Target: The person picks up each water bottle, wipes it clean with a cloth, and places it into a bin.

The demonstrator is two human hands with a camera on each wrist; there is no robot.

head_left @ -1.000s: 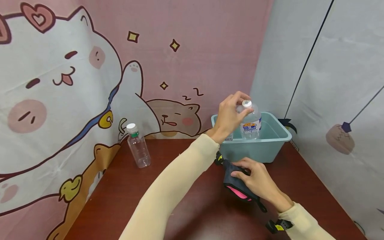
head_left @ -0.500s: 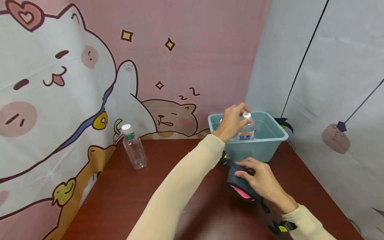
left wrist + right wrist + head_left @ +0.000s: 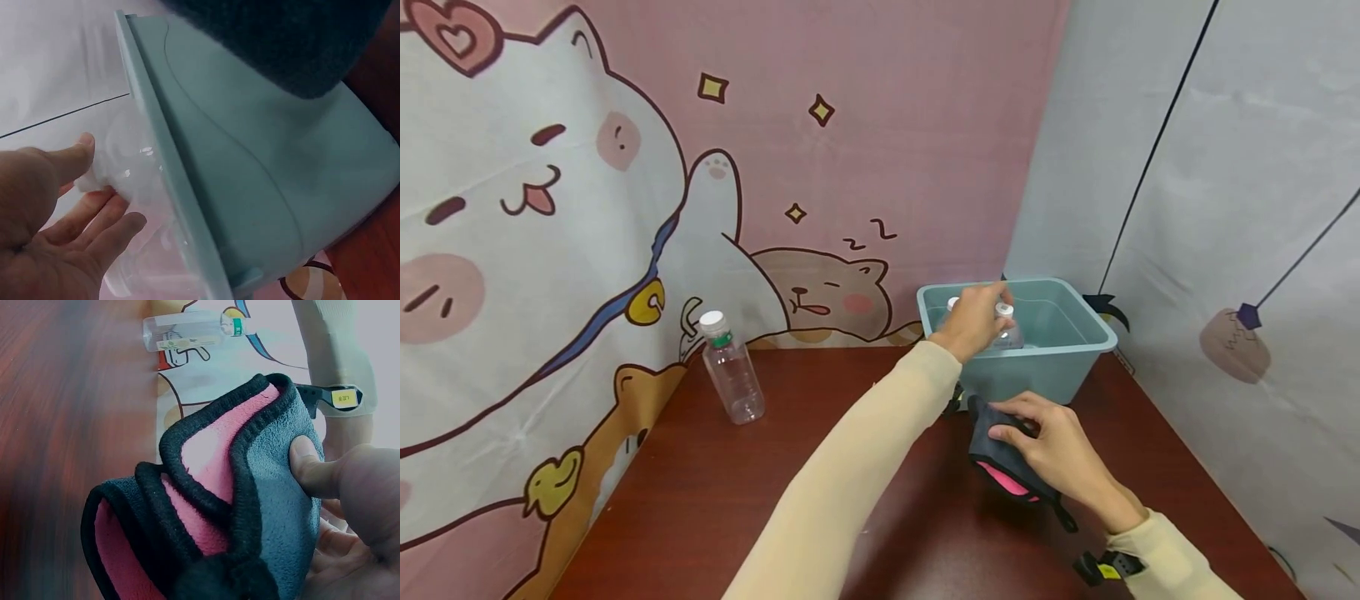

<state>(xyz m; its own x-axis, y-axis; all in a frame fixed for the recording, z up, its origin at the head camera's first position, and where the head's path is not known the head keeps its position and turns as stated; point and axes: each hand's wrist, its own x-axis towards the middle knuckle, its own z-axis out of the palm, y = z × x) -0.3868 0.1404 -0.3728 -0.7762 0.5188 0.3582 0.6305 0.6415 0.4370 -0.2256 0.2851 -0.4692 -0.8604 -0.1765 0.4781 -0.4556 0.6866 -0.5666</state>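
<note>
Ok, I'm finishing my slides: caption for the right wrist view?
Right hand gripping a folded grey cloth with pink inside, a clear bottle in the background.

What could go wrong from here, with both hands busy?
The left hand has the clear bottle only at its capped end, in the bin; it might tip on release, perhaps toward the other white cap there.
The cloth in the right hand is loosely folded, edges gaping, so it may unfold if the hold slackens.
</note>
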